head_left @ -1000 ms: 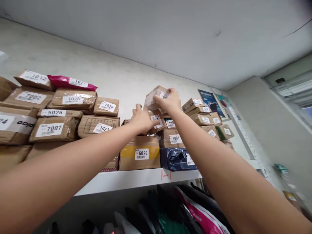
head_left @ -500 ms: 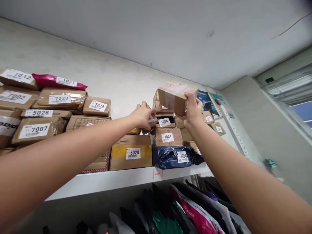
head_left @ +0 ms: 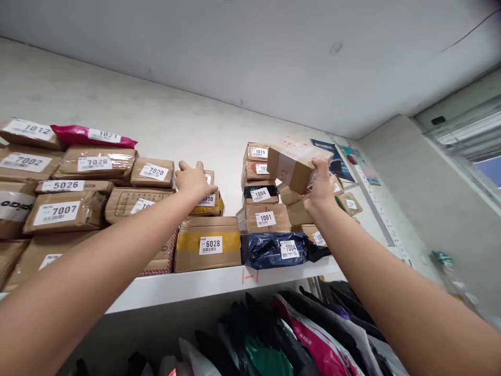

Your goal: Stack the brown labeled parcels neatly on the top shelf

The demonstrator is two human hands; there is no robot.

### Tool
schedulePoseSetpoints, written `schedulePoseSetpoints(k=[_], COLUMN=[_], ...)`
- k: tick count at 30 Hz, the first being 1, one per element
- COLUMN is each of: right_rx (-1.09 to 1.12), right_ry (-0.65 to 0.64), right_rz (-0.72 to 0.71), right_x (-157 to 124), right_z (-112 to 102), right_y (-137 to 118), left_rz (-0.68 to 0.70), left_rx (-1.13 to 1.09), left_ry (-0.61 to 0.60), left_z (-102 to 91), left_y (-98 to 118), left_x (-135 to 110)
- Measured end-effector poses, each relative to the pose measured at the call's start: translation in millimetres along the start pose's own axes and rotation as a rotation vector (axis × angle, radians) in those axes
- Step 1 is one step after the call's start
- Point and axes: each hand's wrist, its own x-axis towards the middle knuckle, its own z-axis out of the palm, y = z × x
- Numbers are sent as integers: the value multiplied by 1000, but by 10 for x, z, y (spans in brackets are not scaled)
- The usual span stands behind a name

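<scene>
Seen from below, a white shelf (head_left: pixel 219 282) runs across the middle of the frame, crowded with brown parcels that carry white numbered labels. Two bare arms reach up to it from the bottom corners.

The right hand (head_left: pixel 321 190), right of centre, holds a small cardboard box (head_left: pixel 293 166) wrapped in clear tape. Its grip is closed on the box's lower right end. The box hangs tilted in the air, just right of a middle stack and in front of more parcels at the shelf's right end.

The left hand (head_left: pixel 193 180), just left of centre, lies palm down with its grip wide and fingers flat, on top of a small yellow-taped parcel (head_left: pixel 209 203) whose label ends in 030. That parcel sits on a larger box marked 6028 (head_left: pixel 207 244) at the shelf's front edge.

Just right of the 6028 box lies a dark blue bag marked 7004 (head_left: pixel 274 249). Above it rises the middle stack: a box marked 1001 (head_left: pixel 264 218), a black-topped one marked 1004 (head_left: pixel 260 194), and at the top one marked 1019 (head_left: pixel 257 152).

In the left of the frame are more stacked parcels, among them 7020 (head_left: pixel 152 172), 7028 (head_left: pixel 96 163), 7007 (head_left: pixel 58 212) and a pink bag marked 1021 (head_left: pixel 94 136).

Below the shelf, dark, green and pink plastic bags (head_left: pixel 274 344) stand packed together. Posters (head_left: pixel 338 159) hang on the wall beyond the held box.
</scene>
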Motion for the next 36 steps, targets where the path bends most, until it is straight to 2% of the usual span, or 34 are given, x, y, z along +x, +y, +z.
schedulePoseSetpoints(k=[7,10,16,19,22,26,31,34,36], right_rx=[-16,-15,-10,-23,-47,-74,-91,-105,-132], right_ry=[-63,-93,-134,-152,-183,-213,-210,-218,-229], right_rz=[27,36,58,74,74,28,-71,-173,-277], right_x=[-46,-87,-209,-303,-376,-398,-399,-448,-498], right_z=[-13,-30,-40,-33,-29,-13,142,344,511], right_y=[-24,-46,-23,16,38,56,148,243,305], left_rz=[-76,-127,-178,-185,-198,-196,-157,-44,109], left_rx=[-33,-83,-129,-141,-183,-197,-131,-75,-100], left_ry=[25,-13,-220,-224,-172,-111,-201,-212,-186], left_z=[225,307,288,299,320,250,70,-56,-159], left_y=[57,73,101,101,99,120,195,196,99], left_x=[11,-23,-118,-126,-131,-127,-144,-348,-636])
